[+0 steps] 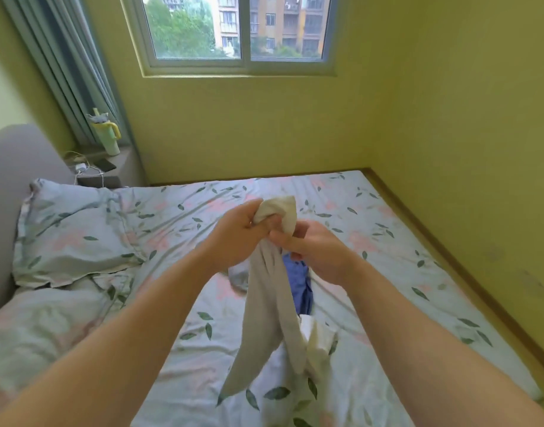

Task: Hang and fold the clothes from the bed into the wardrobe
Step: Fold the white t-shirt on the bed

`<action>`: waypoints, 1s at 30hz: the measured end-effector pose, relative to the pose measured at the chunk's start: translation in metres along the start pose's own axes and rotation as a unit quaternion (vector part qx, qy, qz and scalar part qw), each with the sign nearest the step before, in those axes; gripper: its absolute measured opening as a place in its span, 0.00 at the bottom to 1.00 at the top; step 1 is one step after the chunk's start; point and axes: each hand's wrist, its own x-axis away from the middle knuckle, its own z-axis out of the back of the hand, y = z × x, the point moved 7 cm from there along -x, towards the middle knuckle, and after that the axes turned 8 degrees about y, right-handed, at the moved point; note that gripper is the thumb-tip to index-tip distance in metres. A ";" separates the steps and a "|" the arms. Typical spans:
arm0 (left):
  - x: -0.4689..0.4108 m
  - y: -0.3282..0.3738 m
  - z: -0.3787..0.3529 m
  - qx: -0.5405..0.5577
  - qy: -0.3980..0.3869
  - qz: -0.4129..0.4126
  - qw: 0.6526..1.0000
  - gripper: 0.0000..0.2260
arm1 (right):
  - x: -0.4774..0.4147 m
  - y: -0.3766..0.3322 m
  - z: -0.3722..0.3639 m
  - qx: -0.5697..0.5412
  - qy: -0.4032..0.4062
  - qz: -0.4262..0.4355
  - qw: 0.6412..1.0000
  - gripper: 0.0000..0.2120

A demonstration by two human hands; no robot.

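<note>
Grey garment hangs lengthwise down from both hands

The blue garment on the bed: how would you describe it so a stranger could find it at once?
Start at the bed with the leaf-print sheet and go to its middle, below the left hand and right hand gripping a hanging pale grey cloth. The blue garment lies on the sheet behind that cloth, the only deep blue thing among pale pieces.

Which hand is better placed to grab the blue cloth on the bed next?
Likely right hand: it is nearest the blue cloth, while the left hand grips the pale grey garment.
</note>
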 end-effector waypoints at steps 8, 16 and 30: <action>-0.002 0.048 0.058 0.058 0.080 -0.038 0.994 0.15 | -0.014 -0.055 -0.008 0.099 0.019 0.067 0.993 0.13; -0.003 0.075 0.094 -0.055 0.091 -0.069 0.992 0.10 | -0.020 -0.101 -0.016 0.086 0.096 0.153 0.980 0.12; 0.013 0.102 0.159 -0.061 0.219 -0.145 0.963 0.12 | -0.006 -0.025 -0.037 0.480 -0.007 -0.011 0.877 0.07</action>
